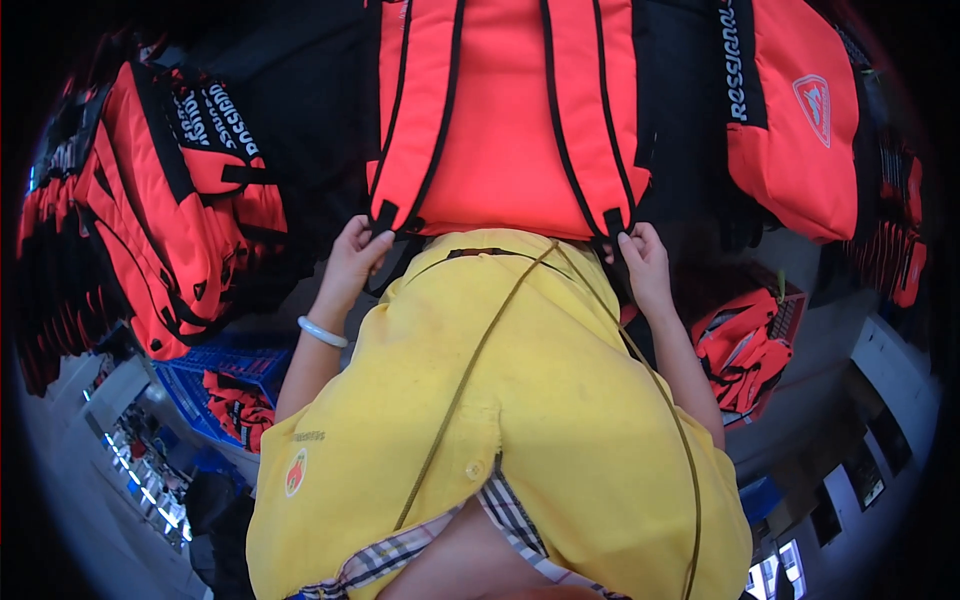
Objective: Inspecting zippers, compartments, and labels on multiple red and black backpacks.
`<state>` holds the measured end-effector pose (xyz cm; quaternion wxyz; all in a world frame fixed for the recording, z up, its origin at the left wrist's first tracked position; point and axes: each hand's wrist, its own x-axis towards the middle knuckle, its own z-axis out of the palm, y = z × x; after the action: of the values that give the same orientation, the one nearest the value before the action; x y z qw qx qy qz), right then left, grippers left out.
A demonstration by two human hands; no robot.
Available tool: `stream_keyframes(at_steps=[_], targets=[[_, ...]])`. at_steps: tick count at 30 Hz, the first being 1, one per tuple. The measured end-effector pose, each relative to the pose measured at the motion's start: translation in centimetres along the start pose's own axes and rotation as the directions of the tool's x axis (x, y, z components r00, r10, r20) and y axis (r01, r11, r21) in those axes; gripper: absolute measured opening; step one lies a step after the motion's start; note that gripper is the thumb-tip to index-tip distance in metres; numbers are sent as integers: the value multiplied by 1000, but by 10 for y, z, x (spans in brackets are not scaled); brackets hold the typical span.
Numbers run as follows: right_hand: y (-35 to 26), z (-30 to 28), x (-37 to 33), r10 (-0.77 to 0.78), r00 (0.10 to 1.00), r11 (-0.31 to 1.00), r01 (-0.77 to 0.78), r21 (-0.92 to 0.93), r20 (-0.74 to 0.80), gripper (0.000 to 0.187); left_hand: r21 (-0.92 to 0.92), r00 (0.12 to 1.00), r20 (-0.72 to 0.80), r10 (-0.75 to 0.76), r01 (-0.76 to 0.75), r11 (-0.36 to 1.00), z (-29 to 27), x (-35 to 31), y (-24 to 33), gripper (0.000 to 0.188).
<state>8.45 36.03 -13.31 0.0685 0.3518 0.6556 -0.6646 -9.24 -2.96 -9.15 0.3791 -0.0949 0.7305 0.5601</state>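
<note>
A red and black backpack lies in front of me with its two padded shoulder straps facing up. My left hand, with a pale bangle on the wrist, pinches the lower end of the left shoulder strap, where a black tab meets the bag's bottom corner. At the opposite corner, the lower end of the right shoulder strap is pinched between the fingers of my right hand. The bag's bottom edge rests close against my yellow shirt. Exactly what lies between my fingertips is partly hidden.
Red and black bags are piled at the left, and another red bag lies at the right on the dark surface. Below stand a blue crate with red pieces and a red crate with red fabric. A cord hangs down my front.
</note>
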Motion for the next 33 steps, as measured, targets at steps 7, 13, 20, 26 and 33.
stream_keyframes(at_steps=[7, 13, 20, 26, 33], targets=[[8, 16, 26, 133, 991, 985, -130, -114, 17, 41, 138, 998, -48, 29, -22, 990, 27, 5, -29, 13], [-65, 34, 101, -208, 978, 978, 209, 21, -32, 27, 281, 977, -132, 169, -127, 951, 34, 62, 36, 20], [-7, -6, 77, -114, 992, 981, 121, -153, 54, 16, 339, 972, -152, 181, -121, 933, 25, 38, -19, 22], [65, -26, 31, -321, 923, 851, 183, -492, -211, 28, 384, 772, -548, 322, -110, 917, 17, 3, -63, 25], [52, -33, -2, -353, 883, 868, 187, -459, -308, 31, 268, 582, -742, 333, -198, 943, -11, -16, -87, 11]])
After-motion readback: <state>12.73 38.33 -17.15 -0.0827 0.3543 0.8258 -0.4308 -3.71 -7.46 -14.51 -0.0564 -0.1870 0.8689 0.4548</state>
